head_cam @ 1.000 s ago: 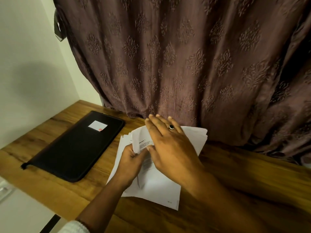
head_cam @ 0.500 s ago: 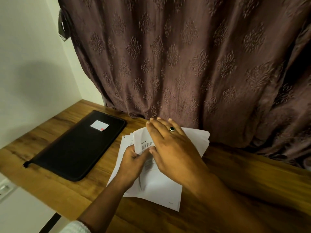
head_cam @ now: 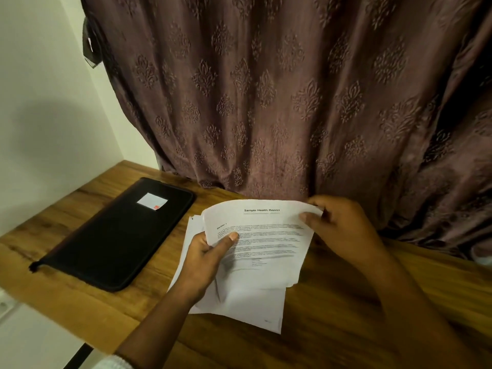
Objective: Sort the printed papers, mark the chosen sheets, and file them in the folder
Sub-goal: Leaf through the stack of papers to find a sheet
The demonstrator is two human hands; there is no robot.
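printed papers (head_cam: 250,302) lay in a loose stack at the lower centre of the frame on a wooden worktop (head_cam: 346,328), just right of a closed black folder (head_cam: 114,235), as a person sorted through them. the left hand (head_cam: 205,259) gripped the left edge of the top sheet (head_cam: 266,235), with the thumb pressed on the printed face and the fingers curled beneath. the right hand (head_cam: 343,230) pinched the sheet's upper right corner, holding it raised above the pages below. the sheet, headed "sample health report", faced up with its heading toward the patterned curtain (head_cam: 266,102) filling the top of the frame. its long axis ran from the lower edge of the frame toward the curtain, leaning a little right at the top. the job looked to be at an early stage. sorting appeared under way, no pen was in view and no marks showed on any page. the folder, its long axis running lower left to upper right, was shut, so marking and filing appeared yet to be done.
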